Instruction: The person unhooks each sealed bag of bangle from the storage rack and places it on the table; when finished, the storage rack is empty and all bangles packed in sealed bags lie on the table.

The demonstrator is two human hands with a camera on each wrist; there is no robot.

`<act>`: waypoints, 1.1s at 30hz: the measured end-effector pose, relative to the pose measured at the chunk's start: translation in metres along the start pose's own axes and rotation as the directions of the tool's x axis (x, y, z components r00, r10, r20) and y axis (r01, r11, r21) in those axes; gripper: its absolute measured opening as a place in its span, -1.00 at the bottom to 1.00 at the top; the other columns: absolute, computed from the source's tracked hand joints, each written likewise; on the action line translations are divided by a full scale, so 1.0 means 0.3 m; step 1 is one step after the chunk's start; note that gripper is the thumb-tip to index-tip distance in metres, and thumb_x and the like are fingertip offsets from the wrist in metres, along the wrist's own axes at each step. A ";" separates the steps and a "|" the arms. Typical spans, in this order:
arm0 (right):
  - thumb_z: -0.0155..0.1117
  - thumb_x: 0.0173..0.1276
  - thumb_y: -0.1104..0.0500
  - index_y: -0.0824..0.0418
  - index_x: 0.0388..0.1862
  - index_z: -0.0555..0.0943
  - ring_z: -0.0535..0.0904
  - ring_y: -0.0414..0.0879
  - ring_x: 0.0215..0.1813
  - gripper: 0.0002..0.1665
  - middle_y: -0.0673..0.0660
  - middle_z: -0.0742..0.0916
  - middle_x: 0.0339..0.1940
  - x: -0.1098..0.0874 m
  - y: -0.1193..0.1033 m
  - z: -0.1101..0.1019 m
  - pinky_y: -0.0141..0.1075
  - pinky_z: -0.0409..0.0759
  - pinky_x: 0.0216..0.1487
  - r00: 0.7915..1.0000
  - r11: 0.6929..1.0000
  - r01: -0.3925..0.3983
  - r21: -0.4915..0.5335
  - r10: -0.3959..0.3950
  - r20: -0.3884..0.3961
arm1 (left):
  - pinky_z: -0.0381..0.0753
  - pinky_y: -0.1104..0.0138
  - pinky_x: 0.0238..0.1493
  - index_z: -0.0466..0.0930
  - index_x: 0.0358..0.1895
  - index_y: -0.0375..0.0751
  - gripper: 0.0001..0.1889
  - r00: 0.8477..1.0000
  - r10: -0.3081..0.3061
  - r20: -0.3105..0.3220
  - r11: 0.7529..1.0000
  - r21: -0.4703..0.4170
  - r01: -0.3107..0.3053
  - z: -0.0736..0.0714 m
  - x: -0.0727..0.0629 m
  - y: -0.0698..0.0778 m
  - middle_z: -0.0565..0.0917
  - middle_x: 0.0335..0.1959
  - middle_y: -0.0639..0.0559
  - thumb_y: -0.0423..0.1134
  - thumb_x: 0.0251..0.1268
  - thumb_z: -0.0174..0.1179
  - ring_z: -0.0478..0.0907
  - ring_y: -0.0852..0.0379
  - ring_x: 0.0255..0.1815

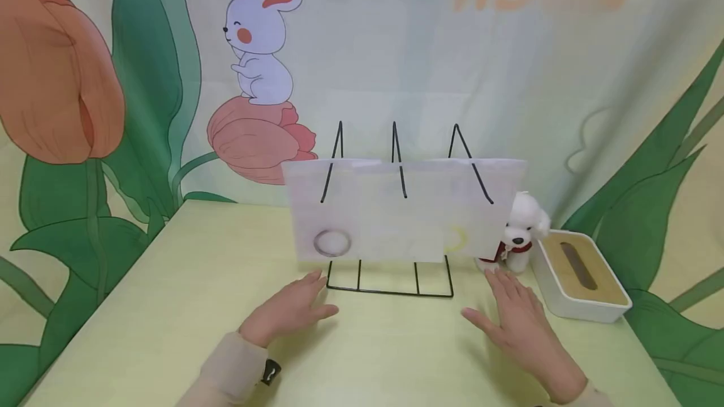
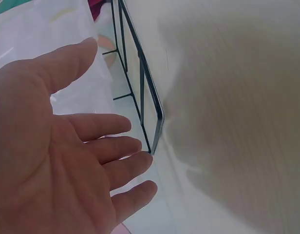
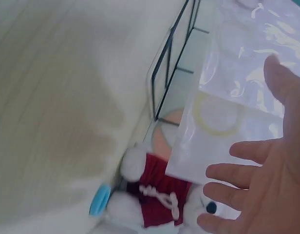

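My left hand (image 1: 288, 309) hovers over the table at the left of a black wire rack (image 1: 390, 294), its fingers extended and holding nothing. On the other side my right hand (image 1: 517, 325) is likewise spread, near a white plush dog (image 1: 526, 218). Clear plastic bags (image 1: 396, 225) hang side by side from the rack's prongs. A dark greyish ring (image 1: 316, 244) shows in the left bag, and a yellow ring (image 3: 197, 113) in the right one. In the left wrist view, the fingertips overlap the rack's lower corner.
A white box with a wooden slotted lid (image 1: 594, 269) stands at the right, beside the dog in its red garment (image 3: 162, 180). Low by the dog is a small light-blue piece (image 3: 100, 200). Behind the pale table (image 1: 373, 357) hangs a printed curtain (image 1: 362, 49).
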State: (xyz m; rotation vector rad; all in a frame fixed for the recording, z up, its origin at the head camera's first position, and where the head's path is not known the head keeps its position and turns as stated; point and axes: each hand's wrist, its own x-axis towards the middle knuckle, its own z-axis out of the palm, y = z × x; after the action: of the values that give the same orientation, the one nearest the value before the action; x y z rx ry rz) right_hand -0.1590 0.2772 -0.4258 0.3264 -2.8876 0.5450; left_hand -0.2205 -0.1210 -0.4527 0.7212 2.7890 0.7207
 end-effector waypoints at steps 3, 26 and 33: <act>0.15 0.38 -0.28 0.33 0.47 0.21 0.13 0.31 0.46 -0.06 0.36 0.31 0.44 0.005 -0.010 0.017 0.28 0.07 0.31 1.000 0.998 0.023 0.065 -0.021 -0.023 | 0.19 -0.01 0.38 0.28 0.34 -0.53 -0.23 1.000 0.008 0.027 1.000 -0.024 -0.008 0.019 0.031 0.021 0.17 0.43 -0.44 0.09 0.35 0.18 0.15 -0.27 0.45; 0.18 0.46 0.12 0.34 0.25 0.46 0.50 0.06 -0.01 -0.53 0.19 0.56 -0.10 0.120 -0.079 0.067 -0.03 0.47 -0.02 0.954 0.922 0.055 0.384 0.065 -0.293 | 0.48 0.09 -0.10 0.48 -0.46 -0.31 -0.79 0.994 0.021 -0.108 1.000 -0.014 -0.023 0.078 0.146 0.037 0.46 -0.18 -0.22 -0.35 0.39 0.11 0.40 -0.08 -0.14; 0.12 0.50 0.07 0.32 0.26 0.46 0.50 0.06 0.04 -0.53 0.22 0.56 -0.02 0.128 -0.074 0.045 -0.06 0.44 0.00 0.942 0.900 -0.011 0.435 0.155 -0.297 | 0.55 0.05 -0.05 0.52 -0.49 -0.39 -0.74 0.982 -0.042 -0.182 0.998 0.037 0.049 0.096 0.179 0.045 0.41 0.04 -0.39 -0.28 0.33 0.18 0.47 -0.19 -0.05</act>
State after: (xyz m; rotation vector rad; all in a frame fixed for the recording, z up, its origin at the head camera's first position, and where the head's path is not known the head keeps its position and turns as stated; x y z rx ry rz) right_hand -0.1921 0.2449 -0.4223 0.1492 -2.4489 1.1401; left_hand -0.2535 -0.0724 -0.4735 0.6255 2.9822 0.7586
